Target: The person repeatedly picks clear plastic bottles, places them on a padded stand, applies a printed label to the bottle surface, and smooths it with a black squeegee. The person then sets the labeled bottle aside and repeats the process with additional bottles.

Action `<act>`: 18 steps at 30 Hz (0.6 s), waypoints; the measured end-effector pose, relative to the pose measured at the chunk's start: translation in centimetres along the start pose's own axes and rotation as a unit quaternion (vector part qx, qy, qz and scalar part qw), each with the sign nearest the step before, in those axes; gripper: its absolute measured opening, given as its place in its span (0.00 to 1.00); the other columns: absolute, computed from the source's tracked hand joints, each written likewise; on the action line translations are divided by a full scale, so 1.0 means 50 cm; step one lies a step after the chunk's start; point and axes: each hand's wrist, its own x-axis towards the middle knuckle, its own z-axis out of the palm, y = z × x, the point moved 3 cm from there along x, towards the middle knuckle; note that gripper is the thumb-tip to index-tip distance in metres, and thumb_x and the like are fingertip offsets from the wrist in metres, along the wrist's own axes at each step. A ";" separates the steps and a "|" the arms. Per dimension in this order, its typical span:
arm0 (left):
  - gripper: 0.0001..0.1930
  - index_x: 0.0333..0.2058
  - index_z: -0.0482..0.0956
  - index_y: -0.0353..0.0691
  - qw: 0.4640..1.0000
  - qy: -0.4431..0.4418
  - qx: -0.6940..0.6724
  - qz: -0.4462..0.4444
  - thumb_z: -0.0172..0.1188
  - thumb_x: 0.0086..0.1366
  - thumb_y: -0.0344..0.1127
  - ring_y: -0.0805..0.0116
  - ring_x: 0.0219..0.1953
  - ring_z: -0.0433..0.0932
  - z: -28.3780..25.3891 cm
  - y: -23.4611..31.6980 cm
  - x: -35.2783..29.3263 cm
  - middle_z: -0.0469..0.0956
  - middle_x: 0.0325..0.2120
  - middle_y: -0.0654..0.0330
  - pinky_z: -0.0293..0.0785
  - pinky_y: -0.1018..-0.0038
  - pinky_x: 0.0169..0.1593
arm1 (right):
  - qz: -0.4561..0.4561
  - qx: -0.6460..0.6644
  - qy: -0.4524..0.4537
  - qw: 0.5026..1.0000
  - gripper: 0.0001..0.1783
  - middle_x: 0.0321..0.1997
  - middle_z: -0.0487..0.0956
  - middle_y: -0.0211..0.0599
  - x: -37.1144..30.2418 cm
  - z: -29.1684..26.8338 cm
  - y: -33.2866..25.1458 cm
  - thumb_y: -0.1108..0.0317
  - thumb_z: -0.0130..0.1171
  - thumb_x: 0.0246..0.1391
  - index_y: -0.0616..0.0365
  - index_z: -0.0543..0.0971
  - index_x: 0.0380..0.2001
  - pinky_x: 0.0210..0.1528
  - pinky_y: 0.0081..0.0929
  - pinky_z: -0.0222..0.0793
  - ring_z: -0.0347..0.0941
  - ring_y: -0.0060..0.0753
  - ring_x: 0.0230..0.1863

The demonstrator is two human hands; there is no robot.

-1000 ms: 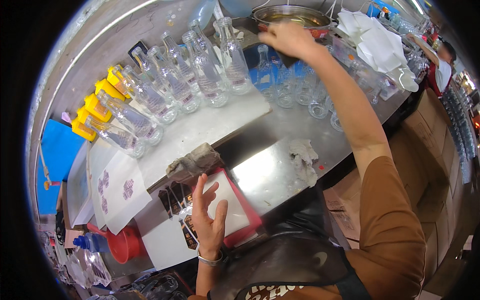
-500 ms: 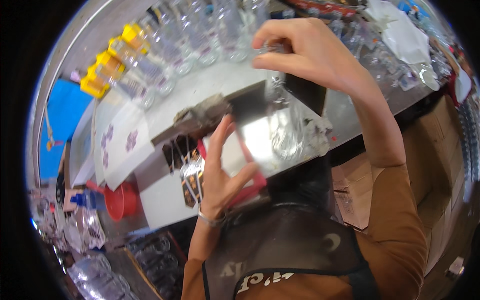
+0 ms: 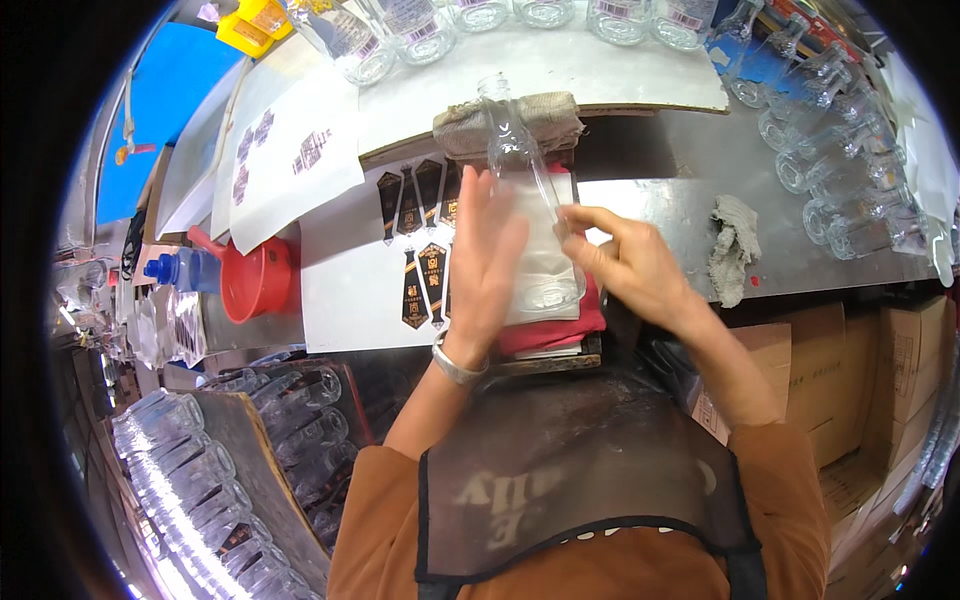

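A clear glass bottle (image 3: 545,268) lies in front of me, its neck on a rolled grey cloth (image 3: 556,118) and its body over a white and red cloth pad (image 3: 555,338). My left hand (image 3: 482,265) is beside the bottle's left side, fingers stretched out and smeared by motion; whether it touches the glass I cannot tell. At the bottle's right side, my right hand (image 3: 640,262) has thumb and forefinger closed against its edge. Black and gold tie-shaped labels (image 3: 412,290) lie on a white sheet left of the pad, partly behind my left hand.
Several labelled bottles (image 3: 420,35) stand along the far edge. More clear bottles (image 3: 825,190) lie at the right, near a crumpled grey rag (image 3: 733,250). A red dipper (image 3: 258,280) and printed sheets (image 3: 300,150) are at the left. Crated bottles (image 3: 190,480) sit lower left, cardboard boxes (image 3: 840,380) lower right.
My right hand has brought the bottle down from upright onto the cloth rest and shifted from its neck to its side. My left hand has moved alongside the bottle. The view has shifted.
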 end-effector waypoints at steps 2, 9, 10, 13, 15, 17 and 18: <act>0.35 0.71 0.54 0.34 0.998 0.006 0.067 0.020 0.59 0.71 0.35 0.56 0.63 0.71 -0.004 0.022 -0.015 0.63 0.66 0.45 0.71 0.66 0.61 | -0.003 0.002 0.005 1.000 0.26 0.47 0.85 0.43 -0.017 0.016 0.005 0.61 0.60 0.64 0.68 0.73 0.59 0.38 0.24 0.74 0.77 0.20 0.28; 0.28 0.64 0.66 0.27 0.996 0.004 0.086 -0.009 0.58 0.70 0.35 0.57 0.59 0.74 -0.028 0.022 -0.022 0.73 0.57 0.43 0.71 0.66 0.61 | -0.096 -0.031 0.057 0.993 0.26 0.49 0.81 0.41 -0.045 0.035 -0.033 0.68 0.62 0.61 0.67 0.73 0.60 0.29 0.22 0.68 0.70 0.18 0.22; 0.28 0.64 0.65 0.27 0.994 0.001 0.109 -0.011 0.56 0.71 0.36 0.57 0.60 0.73 -0.046 0.012 -0.015 0.73 0.58 0.43 0.70 0.66 0.61 | -0.131 -0.039 0.064 0.989 0.26 0.50 0.81 0.41 -0.056 0.035 -0.042 0.69 0.62 0.60 0.67 0.72 0.60 0.28 0.22 0.67 0.69 0.17 0.22; 0.27 0.65 0.63 0.26 0.965 0.002 0.254 0.069 0.53 0.73 0.36 0.56 0.64 0.70 -0.068 0.022 -0.002 0.71 0.61 0.42 0.69 0.66 0.63 | -0.103 -0.007 0.087 0.991 0.25 0.51 0.80 0.42 -0.059 0.026 -0.056 0.71 0.62 0.60 0.66 0.73 0.60 0.27 0.21 0.67 0.68 0.17 0.22; 0.28 0.66 0.63 0.28 0.986 0.004 0.167 0.021 0.54 0.75 0.38 0.59 0.62 0.71 -0.037 0.064 -0.008 0.71 0.62 0.48 0.69 0.66 0.63 | -0.064 0.038 0.097 0.992 0.25 0.52 0.79 0.43 -0.040 0.029 -0.031 0.71 0.62 0.60 0.65 0.73 0.60 0.28 0.21 0.67 0.67 0.20 0.21; 0.29 0.67 0.61 0.29 0.993 -0.013 0.116 -0.007 0.55 0.75 0.40 0.60 0.61 0.72 -0.026 0.072 -0.020 0.70 0.63 0.51 0.69 0.66 0.62 | -0.105 -0.031 0.088 0.990 0.26 0.51 0.79 0.43 -0.045 0.044 -0.029 0.70 0.63 0.60 0.65 0.73 0.61 0.29 0.22 0.67 0.67 0.21 0.21; 0.30 0.68 0.61 0.29 0.997 -0.020 0.059 -0.041 0.55 0.75 0.40 0.59 0.61 0.72 -0.024 0.060 -0.019 0.69 0.64 0.50 0.69 0.66 0.63 | -0.115 -0.040 0.090 0.988 0.27 0.50 0.79 0.43 -0.046 0.044 -0.035 0.69 0.63 0.60 0.66 0.73 0.61 0.29 0.22 0.67 0.67 0.21 0.22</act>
